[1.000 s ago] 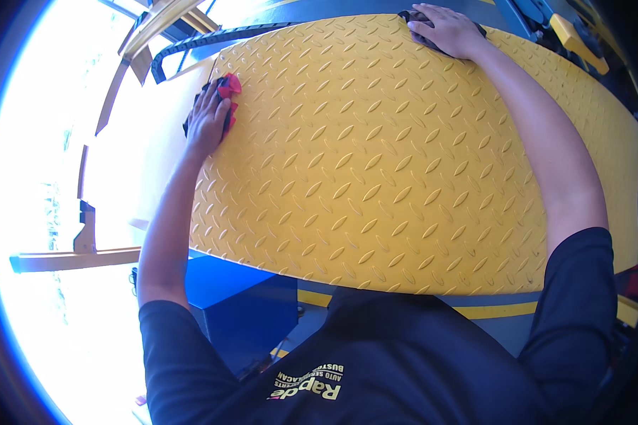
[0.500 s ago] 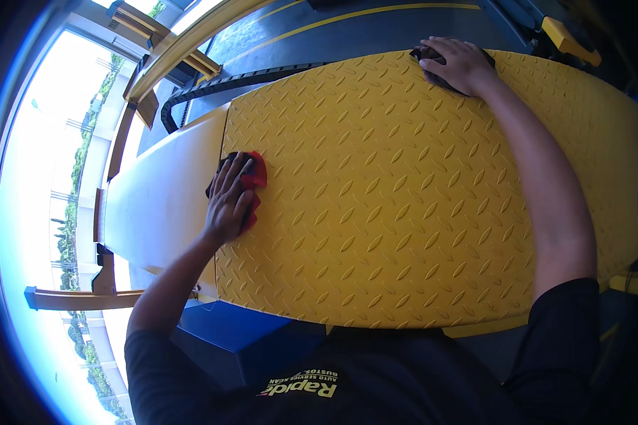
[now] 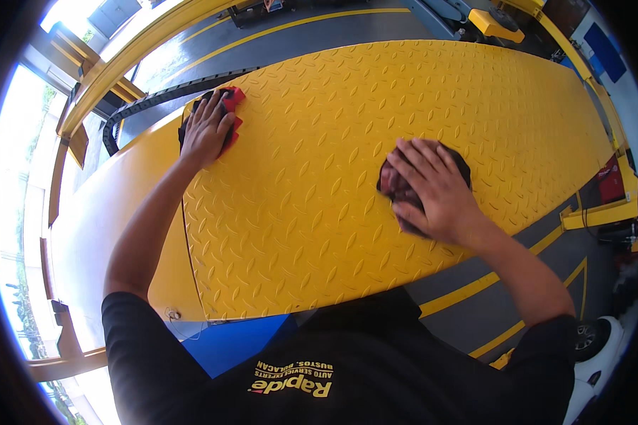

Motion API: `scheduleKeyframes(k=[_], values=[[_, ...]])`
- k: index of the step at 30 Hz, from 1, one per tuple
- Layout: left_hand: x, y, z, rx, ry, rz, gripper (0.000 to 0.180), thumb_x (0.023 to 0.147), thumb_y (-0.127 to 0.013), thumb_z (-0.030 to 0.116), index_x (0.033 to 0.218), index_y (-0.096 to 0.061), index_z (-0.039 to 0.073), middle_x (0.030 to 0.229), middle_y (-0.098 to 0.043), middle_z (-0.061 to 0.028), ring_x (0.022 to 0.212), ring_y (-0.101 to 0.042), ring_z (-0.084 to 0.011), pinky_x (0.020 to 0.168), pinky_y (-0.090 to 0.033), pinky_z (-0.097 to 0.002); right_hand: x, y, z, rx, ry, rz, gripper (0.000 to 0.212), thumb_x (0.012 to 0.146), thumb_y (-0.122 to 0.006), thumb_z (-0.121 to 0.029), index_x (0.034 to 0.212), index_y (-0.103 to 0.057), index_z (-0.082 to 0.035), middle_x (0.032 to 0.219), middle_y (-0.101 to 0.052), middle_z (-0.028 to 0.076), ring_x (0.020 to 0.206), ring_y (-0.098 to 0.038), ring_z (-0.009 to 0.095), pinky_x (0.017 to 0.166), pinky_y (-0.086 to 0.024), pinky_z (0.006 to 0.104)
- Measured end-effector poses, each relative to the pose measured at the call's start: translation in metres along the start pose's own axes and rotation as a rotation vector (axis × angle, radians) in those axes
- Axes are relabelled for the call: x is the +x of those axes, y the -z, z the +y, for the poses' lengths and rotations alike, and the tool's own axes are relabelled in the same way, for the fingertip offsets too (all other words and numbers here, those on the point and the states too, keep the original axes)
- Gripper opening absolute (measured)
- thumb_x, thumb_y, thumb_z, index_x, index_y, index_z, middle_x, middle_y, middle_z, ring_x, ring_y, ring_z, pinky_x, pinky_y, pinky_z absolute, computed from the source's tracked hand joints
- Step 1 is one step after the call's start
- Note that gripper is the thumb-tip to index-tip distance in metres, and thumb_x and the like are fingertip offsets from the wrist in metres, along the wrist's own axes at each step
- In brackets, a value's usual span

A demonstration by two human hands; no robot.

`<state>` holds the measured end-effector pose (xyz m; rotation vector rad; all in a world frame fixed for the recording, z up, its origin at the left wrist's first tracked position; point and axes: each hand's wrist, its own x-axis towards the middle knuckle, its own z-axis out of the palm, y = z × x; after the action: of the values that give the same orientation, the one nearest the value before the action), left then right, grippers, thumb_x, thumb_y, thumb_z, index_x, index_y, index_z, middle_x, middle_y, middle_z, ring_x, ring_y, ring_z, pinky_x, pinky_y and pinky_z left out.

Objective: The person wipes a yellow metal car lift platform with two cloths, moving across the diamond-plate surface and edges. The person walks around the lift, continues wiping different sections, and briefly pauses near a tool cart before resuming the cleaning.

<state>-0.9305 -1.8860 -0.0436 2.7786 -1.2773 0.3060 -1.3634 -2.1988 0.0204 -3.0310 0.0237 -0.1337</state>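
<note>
- Head view: the yellow ramp [image 3: 333,184], a long tread-plate panel, runs with its long axis from the lower left up toward the far right, and fills most of the picture.
- The left hand [image 3: 205,131] lies flat, fingers spread, pressing a red rag [image 3: 232,106] onto the ramp's far left corner; the rag shows past the fingertips.
- The right hand [image 3: 432,188] is also flat with spread fingers, pressing a dark rag [image 3: 397,188] on the ramp's middle, toward the near edge.
- The two hands are well apart.
- A black cable chain [image 3: 163,95] curves along the grey floor [image 3: 319,35] behind the ramp's left end.
</note>
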Motion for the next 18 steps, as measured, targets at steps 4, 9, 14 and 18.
scheduleKeyframes(k=[4,9,14,18], values=[[-0.115,0.083,0.126,-0.115,-0.148,-0.075,0.067,0.107,-0.052,0.044,0.165,-0.036,0.014,0.175,-0.027,-0.0112,0.161,-0.023,-0.0377,0.130,-0.015,-0.0536,-0.086,0.020,-0.051,0.092,-0.053,-0.080,0.075,0.095,-0.063,-0.055,0.158,-0.050,-0.016,0.169,-0.038,0.012,0.157,-0.033,0.033,0.130,-0.019,0.0553],[-0.227,0.139,0.227,-0.347,-0.423,-0.455,0.078,0.096,-0.067,0.047,0.164,-0.041,0.020,0.176,-0.025,-0.0109,0.162,-0.019,-0.0416,0.129,-0.012,-0.0614,-0.063,0.014,0.022,0.016,-0.203,0.065,0.070,0.097,-0.061,-0.054,0.157,-0.051,-0.018,0.167,-0.043,0.009,0.156,-0.035,0.033,0.130,-0.020,0.0530],[-0.117,0.098,0.198,-0.251,-0.351,-0.204,0.067,0.102,-0.060,0.038,0.163,-0.042,0.019,0.175,-0.027,-0.0095,0.161,-0.021,-0.0401,0.130,-0.014,-0.0584,-0.003,-0.004,0.089,-0.040,-0.309,0.141,0.068,0.101,-0.056,-0.054,0.159,-0.048,-0.018,0.168,-0.042,0.008,0.157,-0.034,0.030,0.130,-0.021,0.0488],[0.067,0.013,0.109,-0.063,-0.010,0.045,0.061,0.111,-0.041,0.048,0.163,-0.041,0.017,0.174,-0.031,-0.0097,0.159,-0.028,-0.0394,0.128,-0.020,-0.0593,0.020,-0.003,0.090,-0.050,-0.293,0.140,0.069,0.102,-0.054,-0.056,0.160,-0.047,-0.019,0.169,-0.041,0.008,0.157,-0.034,0.030,0.130,-0.021,0.0482]])
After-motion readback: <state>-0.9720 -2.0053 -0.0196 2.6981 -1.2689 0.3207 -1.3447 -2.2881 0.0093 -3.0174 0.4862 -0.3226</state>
